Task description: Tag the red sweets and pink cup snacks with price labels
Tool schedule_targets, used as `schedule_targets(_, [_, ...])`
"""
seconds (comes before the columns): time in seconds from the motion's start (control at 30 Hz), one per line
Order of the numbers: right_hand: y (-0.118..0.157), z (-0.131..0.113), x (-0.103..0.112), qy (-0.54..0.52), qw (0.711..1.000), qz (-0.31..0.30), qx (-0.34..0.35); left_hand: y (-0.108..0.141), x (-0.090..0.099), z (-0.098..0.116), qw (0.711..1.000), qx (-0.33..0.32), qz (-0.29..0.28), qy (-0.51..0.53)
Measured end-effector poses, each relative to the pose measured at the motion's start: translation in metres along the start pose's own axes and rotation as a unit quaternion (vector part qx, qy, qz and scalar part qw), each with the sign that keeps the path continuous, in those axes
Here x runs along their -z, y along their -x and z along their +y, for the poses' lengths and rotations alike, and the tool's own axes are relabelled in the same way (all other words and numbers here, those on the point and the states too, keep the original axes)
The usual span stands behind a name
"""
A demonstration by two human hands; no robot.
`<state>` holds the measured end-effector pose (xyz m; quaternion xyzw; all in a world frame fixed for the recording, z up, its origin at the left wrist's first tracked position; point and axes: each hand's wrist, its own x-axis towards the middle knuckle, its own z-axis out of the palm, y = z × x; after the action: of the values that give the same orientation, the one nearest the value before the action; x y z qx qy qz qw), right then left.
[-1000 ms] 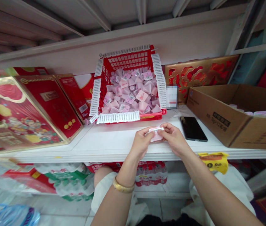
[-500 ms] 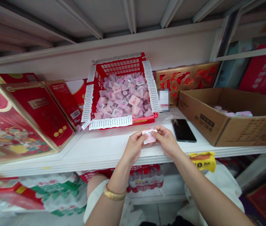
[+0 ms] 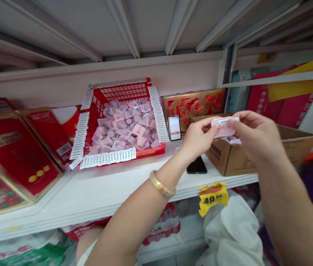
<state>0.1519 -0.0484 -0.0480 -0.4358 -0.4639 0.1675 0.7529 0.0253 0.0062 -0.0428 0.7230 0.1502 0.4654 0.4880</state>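
- Both hands were grasping one small thing: the left hand (image 3: pixel 199 138) pinched one side of a pink cup (image 3: pixel 223 130) between thumb and fingers, and the right hand (image 3: pixel 260 136) gripped the opposite side.
- That cup was held up above or in front of the cardboard box (image 3: pixel 236 162) (the view did not settle which), well apart from the red basket (image 3: pixel 156 150) of similar cups (image 3: pixel 128 125).
- Along the cup's upper edge ran a white strip (image 3: pixel 223 121) with dark print, close by the right thumb; whether it was fully stuck down could not be told.
- Good handling seemed to call for light, even thumb pressure along the strip, with the left hand steadying the rim.
- Hard squeezing looked unwise, as it might have dented the cup or creased the print.
- Below the left hand, a black phone (image 3: pixel 197 166) lay flat on the shelf (image 3: pixel 76 188), just beside the box, so careful wrists seemed worthwhile.
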Motion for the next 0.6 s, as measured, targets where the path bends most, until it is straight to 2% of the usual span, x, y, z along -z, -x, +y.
schedule_targets(0.07, [-0.021, -0.002, 0.02, 0.078, 0.995, 0.06, -0.019, -0.024, -0.016, -0.008, 0.999, -0.001, 0.01, -0.041])
schedule_targets(0.13, [-0.034, 0.001, 0.034, 0.228, 0.966, 0.12, 0.013, -0.035, -0.021, -0.017, 0.995, 0.002, 0.023, -0.098])
schedule_targets(0.2, [-0.035, 0.007, 0.039, 0.344, 0.921, 0.157, 0.093, -0.031, -0.014, -0.026, 0.99, -0.007, 0.031, -0.138])
schedule_targets(0.27, [-0.025, 0.013, 0.032, 0.342, 0.912, 0.156, 0.164, -0.017, 0.004, -0.03, 0.984, -0.031, 0.038, -0.17])
schedule_targets(0.33, [-0.008, 0.016, 0.013, 0.282, 0.928, 0.125, 0.21, 0.002, 0.033, -0.027, 0.973, -0.059, 0.058, -0.214])
schedule_targets(0.43, [0.019, 0.02, -0.033, 0.244, 0.934, 0.035, 0.256, 0.028, 0.091, -0.012, 0.944, -0.076, 0.115, -0.299])
schedule_targets(0.53, [0.037, 0.026, -0.084, 0.233, 0.933, -0.089, 0.261, 0.046, 0.158, 0.008, 0.903, -0.034, 0.188, -0.384])
schedule_targets(0.6, [0.044, 0.032, -0.117, 0.23, 0.927, -0.162, 0.247, 0.056, 0.199, 0.019, 0.863, 0.021, 0.219, -0.454])
